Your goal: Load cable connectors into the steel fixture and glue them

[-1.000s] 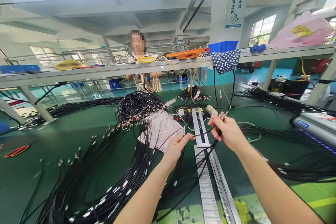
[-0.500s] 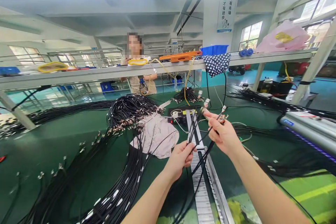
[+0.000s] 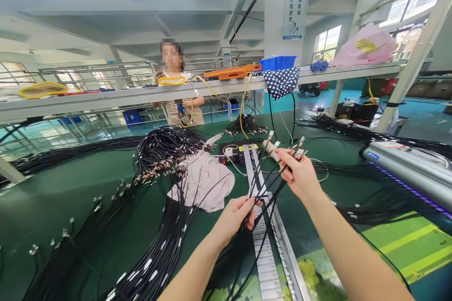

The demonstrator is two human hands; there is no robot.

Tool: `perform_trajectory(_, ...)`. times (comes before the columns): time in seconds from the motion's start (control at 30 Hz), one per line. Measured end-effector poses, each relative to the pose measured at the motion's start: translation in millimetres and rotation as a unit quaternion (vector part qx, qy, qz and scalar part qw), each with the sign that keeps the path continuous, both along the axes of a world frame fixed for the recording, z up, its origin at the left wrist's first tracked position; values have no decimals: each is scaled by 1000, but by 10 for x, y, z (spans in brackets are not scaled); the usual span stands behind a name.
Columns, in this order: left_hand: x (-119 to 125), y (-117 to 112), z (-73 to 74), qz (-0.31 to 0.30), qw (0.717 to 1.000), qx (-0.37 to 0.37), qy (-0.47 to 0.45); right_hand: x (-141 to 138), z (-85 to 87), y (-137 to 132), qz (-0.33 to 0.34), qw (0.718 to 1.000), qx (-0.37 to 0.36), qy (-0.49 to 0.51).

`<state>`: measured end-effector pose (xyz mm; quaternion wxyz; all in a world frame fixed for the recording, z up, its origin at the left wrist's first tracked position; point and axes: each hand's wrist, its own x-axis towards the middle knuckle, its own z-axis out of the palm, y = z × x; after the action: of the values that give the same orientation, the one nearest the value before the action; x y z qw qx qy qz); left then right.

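A pillar sign (image 3: 294,14) reads 才有市场, 才有进步. Your left hand (image 3: 233,218) and right hand (image 3: 300,174) are each closed firmly on thin black cables (image 3: 271,200) with metal connectors (image 3: 300,153).

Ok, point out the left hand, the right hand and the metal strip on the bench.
left hand (image 3: 231,220): head view, middle of the hand
right hand (image 3: 300,174): head view, middle of the hand
metal strip (image 3: 266,268): head view, middle of the strip's visible length
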<state>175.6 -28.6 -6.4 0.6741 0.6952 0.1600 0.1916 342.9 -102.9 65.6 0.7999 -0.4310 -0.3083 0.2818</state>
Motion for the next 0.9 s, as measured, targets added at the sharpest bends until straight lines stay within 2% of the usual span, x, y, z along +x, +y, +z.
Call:
perform_trajectory(0.13,-1,23,-70,20,999,40,25,1,27,-49,6,1000,14,9)
perform_trajectory(0.33,21,-2,-144,36,997,61,30,46,97,-133,92,995,-33,-27)
perform_trajectory(0.5,28,-127,-128,78,993,83,25,82,61,-109,86,993,-53,-56)
perform_trajectory(0.6,37,-126,-130,33,990,123,56,86,25,-86,93,990,-72,-84)
perform_trajectory(0.7,17,5,-122,-3,987,141,80,100,9,-95,81,985,-84,-126)
perform_trajectory(0.8,11,162,1,13,982,168,79,104,40,-137,55,980,-79,-175)
perform_trajectory(0.87,75,198,174,2,984,169,48,88,75,-169,63,971,-81,-215)
perform_trajectory(0.9,137,189,276,-24,987,156,23,78,91,-182,78,965,-87,-237)
